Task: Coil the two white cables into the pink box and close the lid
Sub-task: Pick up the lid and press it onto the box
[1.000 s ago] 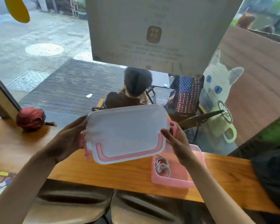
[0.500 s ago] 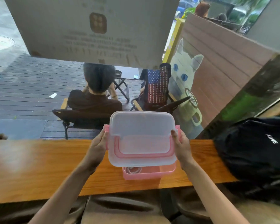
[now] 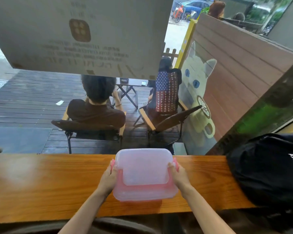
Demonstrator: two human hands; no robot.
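Note:
The translucent white lid [image 3: 145, 168] with a pink handle outline lies flat over the pink box [image 3: 142, 199], which stands on the wooden counter [image 3: 49, 183]. Only the box's front wall shows below the lid. My left hand [image 3: 109, 178] grips the lid's left edge by its pink clasp. My right hand [image 3: 177, 176] grips the right edge by the other clasp. The white cables are hidden under the lid.
A black backpack [image 3: 267, 168] lies on the counter's right end, close to the box. A window runs along the counter's far edge, with two seated people on folding chairs outside. Dark seat cushions sit below the counter's near edge.
The lid, held up and tilted above the box before, has come down onto the box and covers it. Both hands kept their hold on its sides. The coiled cables are no longer visible.

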